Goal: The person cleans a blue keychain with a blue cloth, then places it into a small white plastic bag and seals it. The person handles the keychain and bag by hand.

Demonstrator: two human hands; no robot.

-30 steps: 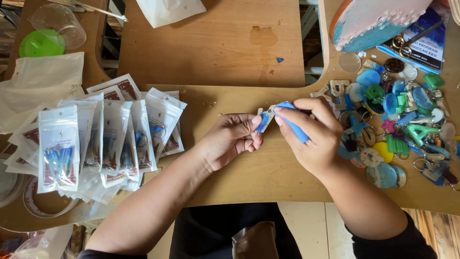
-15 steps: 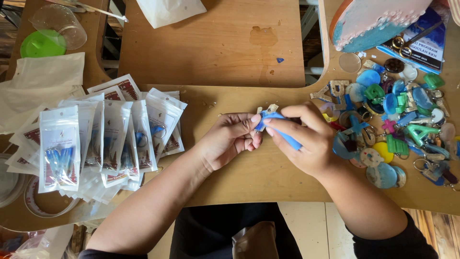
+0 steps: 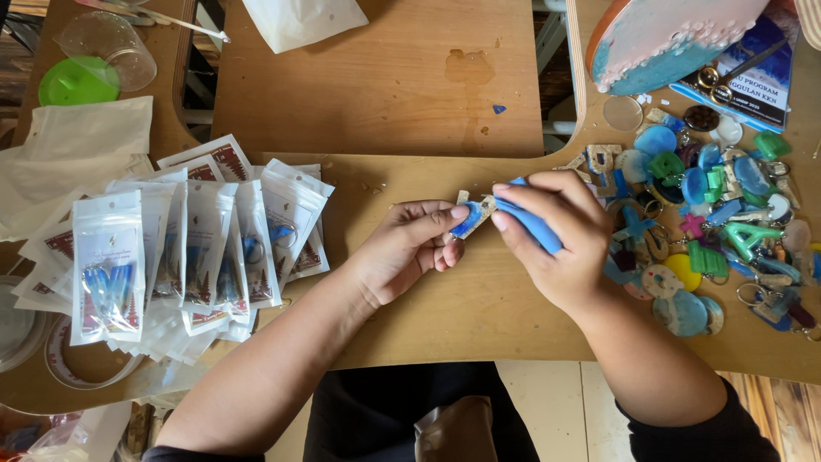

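Note:
Over a wooden table (image 3: 410, 316), my left hand (image 3: 409, 248) pinches a small blue and wood-coloured keychain piece (image 3: 471, 217) between thumb and forefinger. My right hand (image 3: 556, 244) grips a blue handled tool (image 3: 528, 221) and presses its tip against that piece. The two hands meet at the middle of the table. The tool's tip is hidden by my fingers.
Left lies a fanned row of clear packets (image 3: 171, 257) holding keychains, with white bags (image 3: 81, 150) behind. Right sits a heap of colourful keychains (image 3: 714, 231). Further back are a round blue-pink board (image 3: 667, 38), a booklet (image 3: 757, 73), a green lid (image 3: 77, 81) and a plastic cup (image 3: 111, 43).
My right hand has shifted a little toward the left hand, and the blue tool now lies lower and closer against the small piece. The left hand stays where it was.

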